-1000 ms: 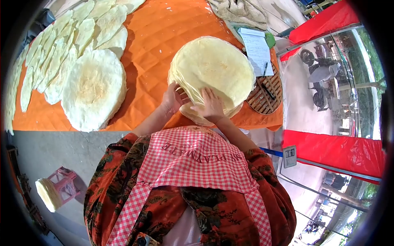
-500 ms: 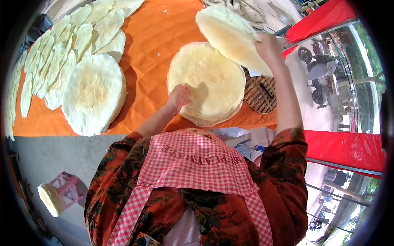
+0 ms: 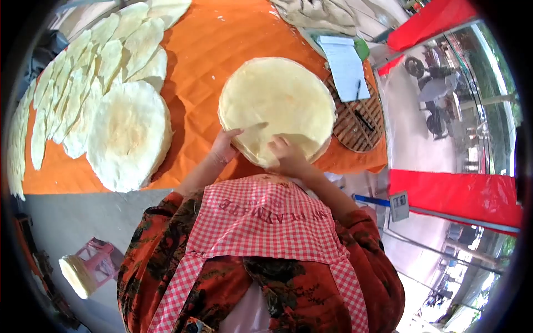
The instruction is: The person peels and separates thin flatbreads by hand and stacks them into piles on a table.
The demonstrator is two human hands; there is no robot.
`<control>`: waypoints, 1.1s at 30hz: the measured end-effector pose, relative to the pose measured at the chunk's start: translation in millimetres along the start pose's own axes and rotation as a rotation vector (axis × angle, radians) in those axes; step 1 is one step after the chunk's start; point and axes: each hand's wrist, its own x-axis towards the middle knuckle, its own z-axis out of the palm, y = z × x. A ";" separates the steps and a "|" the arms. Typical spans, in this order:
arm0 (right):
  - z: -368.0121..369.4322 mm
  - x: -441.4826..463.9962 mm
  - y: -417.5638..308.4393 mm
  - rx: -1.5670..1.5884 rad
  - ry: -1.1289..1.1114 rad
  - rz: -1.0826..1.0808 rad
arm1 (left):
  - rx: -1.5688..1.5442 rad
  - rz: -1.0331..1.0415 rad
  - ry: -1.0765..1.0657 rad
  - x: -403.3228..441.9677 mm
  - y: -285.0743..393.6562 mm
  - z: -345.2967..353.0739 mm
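Note:
A pile of thin, round, pale flatbreads [image 3: 277, 94] lies on the orange cloth [image 3: 194, 83] in front of me. My left hand [image 3: 225, 147] is at the pile's lower left edge, its thumb resting on top and the other fingers mostly hidden at the side. On the near right part of the pile, my right hand [image 3: 287, 155] has its fingers curled against the top sheet; whether it pinches an edge is too small to tell. Farther left stands another round flatbread pile [image 3: 127, 133], browned at its centre, touched by neither hand.
Overlapping flatbreads [image 3: 105, 55] cover the table's left end. A slatted round rack [image 3: 355, 125] at the right carries a written sheet [image 3: 345, 66] and a pen. A crumpled cloth [image 3: 319, 14] lies behind. On the floor, a pink stool [image 3: 99, 258] stands beside a pale round stack [image 3: 78, 276].
My right hand lifted a flatbread, turned it over at the upper right, and is back at the pile without it held up. My left hand moved slightly left, to the pile's edge.

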 end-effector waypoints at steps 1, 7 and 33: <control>-8.1 -6.2 10.3 0.107 -0.044 -0.010 | 0.015 0.003 0.003 1.2 -7.5 -4.9; -41.6 -42.3 65.5 0.220 0.580 0.723 | 0.071 -0.008 0.175 7.8 2.5 15.7; -8.4 59.4 176.9 0.422 0.060 1.116 | 0.011 -0.060 0.103 -9.5 17.4 -65.8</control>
